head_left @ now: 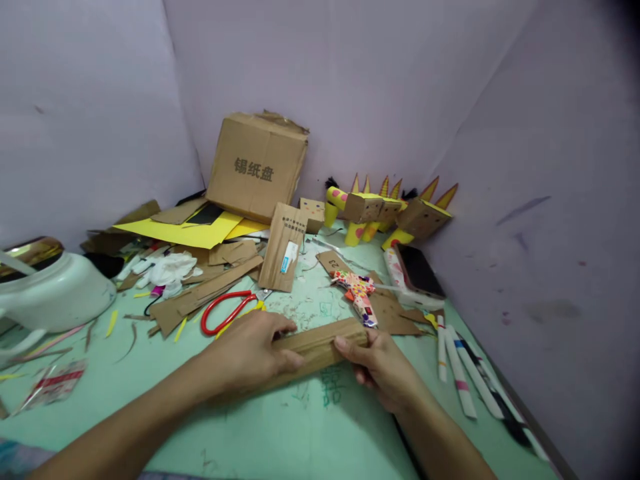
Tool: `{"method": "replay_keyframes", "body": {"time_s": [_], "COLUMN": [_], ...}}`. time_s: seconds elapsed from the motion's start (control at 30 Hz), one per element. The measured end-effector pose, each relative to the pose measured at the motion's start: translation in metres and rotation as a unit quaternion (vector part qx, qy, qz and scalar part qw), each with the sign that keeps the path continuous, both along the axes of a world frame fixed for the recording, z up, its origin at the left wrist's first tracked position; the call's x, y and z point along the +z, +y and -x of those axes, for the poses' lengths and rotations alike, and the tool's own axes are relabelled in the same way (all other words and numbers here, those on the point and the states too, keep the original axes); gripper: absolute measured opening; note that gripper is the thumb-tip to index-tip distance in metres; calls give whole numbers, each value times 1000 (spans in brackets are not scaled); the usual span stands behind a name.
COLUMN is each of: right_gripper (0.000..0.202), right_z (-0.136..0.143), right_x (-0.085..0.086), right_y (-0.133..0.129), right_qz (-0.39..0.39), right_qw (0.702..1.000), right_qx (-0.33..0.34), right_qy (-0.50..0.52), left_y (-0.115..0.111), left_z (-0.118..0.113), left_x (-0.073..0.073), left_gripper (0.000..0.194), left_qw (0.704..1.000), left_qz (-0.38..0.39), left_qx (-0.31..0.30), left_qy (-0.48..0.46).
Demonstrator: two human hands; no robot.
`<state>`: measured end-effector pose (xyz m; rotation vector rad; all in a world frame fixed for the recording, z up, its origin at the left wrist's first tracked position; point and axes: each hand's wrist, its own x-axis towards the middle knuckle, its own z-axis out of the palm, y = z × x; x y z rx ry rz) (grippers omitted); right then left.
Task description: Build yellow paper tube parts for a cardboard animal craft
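Note:
Between my two hands is a long folded strip of brown cardboard [317, 350], held just over the green tabletop and slanting up to the right. My left hand [255, 350] grips its left part, thumb on the near side and fingers over the far side. At the right end my right hand [377, 360] pinches it, with the thumb on top. Red-and-yellow-handled scissors [227, 312] lie just beyond my left hand. A patterned glue gun [357, 293] rests beyond my right hand, on cardboard pieces [393, 313].
Cardboard scraps [200, 297] and yellow paper [185, 230] cover the left back, before a cardboard box [257, 167]. Cardboard animal figures [373, 208] stand along the wall. A phone [419, 270] and several markers [460, 373] lie right; a white enamel pot [60, 293] is left.

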<state>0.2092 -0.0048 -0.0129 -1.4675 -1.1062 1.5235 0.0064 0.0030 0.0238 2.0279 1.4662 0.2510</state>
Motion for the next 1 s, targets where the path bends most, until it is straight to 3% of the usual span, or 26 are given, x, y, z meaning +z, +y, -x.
{"method": "replay_keyframes", "body": {"time_s": [0.13, 0.23, 0.37, 0.5, 0.63, 0.73, 0.83, 0.9, 0.93, 1.0], "right_gripper": [34, 35, 34, 33, 34, 32, 29, 29, 31, 36], "right_z": [0, 2, 3, 4, 4, -7, -27, -35, -35, -26], "right_x": [-4, -6, -7, -7, -8, -6, 3, 13, 18, 27], "right_y": [2, 2, 1, -1, 2, 8, 13, 13, 13, 10], "right_qz": [-2, -9, -30, -56, -48, -56, -106, -231, -318, -460], "right_qw": [999, 998, 996, 996, 997, 995, 953, 901, 873, 806], "right_qx": [-37, -57, -82, -67, -55, -34, -110, -145, -111, 31], "right_qy": [-8, 5, 30, 24, 12, -79, -261, -336, -354, -372], "left_y": [0, -1, -4, -6, -3, 5, 15, 19, 20, 19], "left_z": [-8, -11, -15, -13, -13, -12, -10, -11, -12, -16], "left_x": [0, 0, -5, -10, -14, -14, -7, 0, 4, 11], "left_gripper": [28, 18, 23, 23, 24, 25, 26, 25, 25, 28], "left_qw": [999, 998, 995, 985, 974, 974, 977, 977, 976, 973], "left_qz": [29, -4, -62, -124, -168, -159, -135, -121, -119, -128], "left_qx": [-35, -28, -42, -43, -84, -93, -81, -79, -81, -96], "left_qy": [27, 49, 72, 109, 124, 131, 142, 157, 163, 168]}}
